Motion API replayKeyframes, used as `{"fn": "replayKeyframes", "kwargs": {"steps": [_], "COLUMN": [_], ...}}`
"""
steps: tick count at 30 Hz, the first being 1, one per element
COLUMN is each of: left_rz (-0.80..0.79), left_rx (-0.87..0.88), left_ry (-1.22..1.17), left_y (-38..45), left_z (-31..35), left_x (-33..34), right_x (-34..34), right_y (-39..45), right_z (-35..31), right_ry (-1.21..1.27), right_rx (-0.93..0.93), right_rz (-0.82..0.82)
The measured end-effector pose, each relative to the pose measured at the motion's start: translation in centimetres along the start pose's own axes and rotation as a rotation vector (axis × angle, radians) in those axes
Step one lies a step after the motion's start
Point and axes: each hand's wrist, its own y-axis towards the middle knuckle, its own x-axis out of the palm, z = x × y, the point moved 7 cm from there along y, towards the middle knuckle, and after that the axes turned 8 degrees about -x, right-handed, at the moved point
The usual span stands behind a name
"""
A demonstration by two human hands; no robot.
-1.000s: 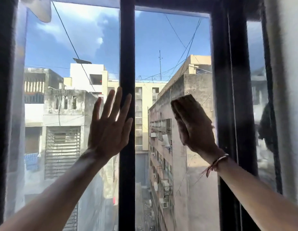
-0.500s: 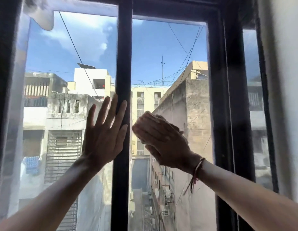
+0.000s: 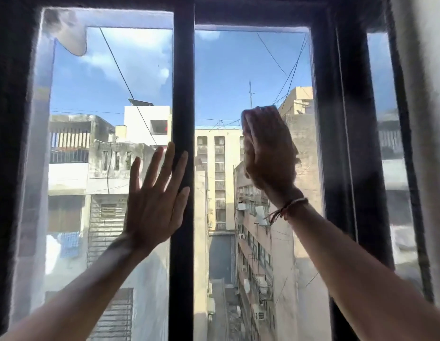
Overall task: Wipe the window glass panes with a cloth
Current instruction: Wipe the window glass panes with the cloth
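Glass pane (image 3: 238,77), right hand (image 3: 268,153) flat on it, cloth unclear

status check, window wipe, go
Left hand flat, fingers spread across left pane and centre bar. Right hand presses cloth on right pane. Nothing obstructing.

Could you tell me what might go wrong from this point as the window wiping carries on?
1. The left hand lies spread flat on the left pane, its fingers reaching onto the dark centre bar; it may leave fresh prints on that glass.
2. The cloth barely shows above the right hand, so bare skin could smear the right pane.
3. The whitish patch in the left pane's top corner could be missed.
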Motion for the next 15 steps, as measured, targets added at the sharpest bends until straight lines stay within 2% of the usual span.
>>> {"fn": "replayKeyframes", "kwargs": {"steps": [1,2,4,5,6,7,9,10,11,12,14,15], "left_rz": [0.005,0.017,0.038,0.043,0.042,0.035,0.028,0.028,0.031,0.038,0.048,0.046], "left_rx": [-0.002,0.0,0.011,0.015,0.015,0.011,-0.005,-0.011,-0.011,-0.007,-0.002,-0.003], "left_ry": [0.003,0.005,0.015,0.019,0.019,0.016,0.013,0.013,0.012,0.013,0.017,0.012], "left_y": [-0.1,-0.2,-0.3,-0.3,-0.2,-0.2,-0.2,-0.2,-0.3,-0.4,-0.3,-0.3], "left_z": [0.0,0.0,-0.2,-0.3,-0.2,-0.2,0.0,0.1,0.2,0.3,0.1,0.0], "left_x": [0.0,0.0,0.1,0.2,0.2,0.2,0.3,0.4,0.4,0.3,0.2,0.1], "right_x": [0.1,0.8,2.1,2.1,1.5,0.7,-2.0,-2.6,-2.3,-1.3,1.0,1.2], "right_y": [-1.8,-4.2,-9.6,-10.9,-10.8,-9.8,-7.5,-7.9,-8.9,-10.2,-14.9,-16.7], "right_z": [-1.1,-3.6,-9.9,-10.0,-7.7,-4.4,2.9,4.2,3.0,-0.2,-8.3,-9.6], "right_ry": [-0.016,0.003,0.109,0.124,0.111,0.068,-0.013,-0.043,-0.044,0.005,0.113,0.129], "right_rx": [0.112,0.079,-0.323,-0.464,-0.478,-0.359,0.111,0.275,0.287,0.14,-0.385,-0.553], "right_rz": [0.056,0.057,-0.141,-0.193,-0.176,-0.136,-0.023,0.026,0.049,0.02,-0.232,-0.29]}}
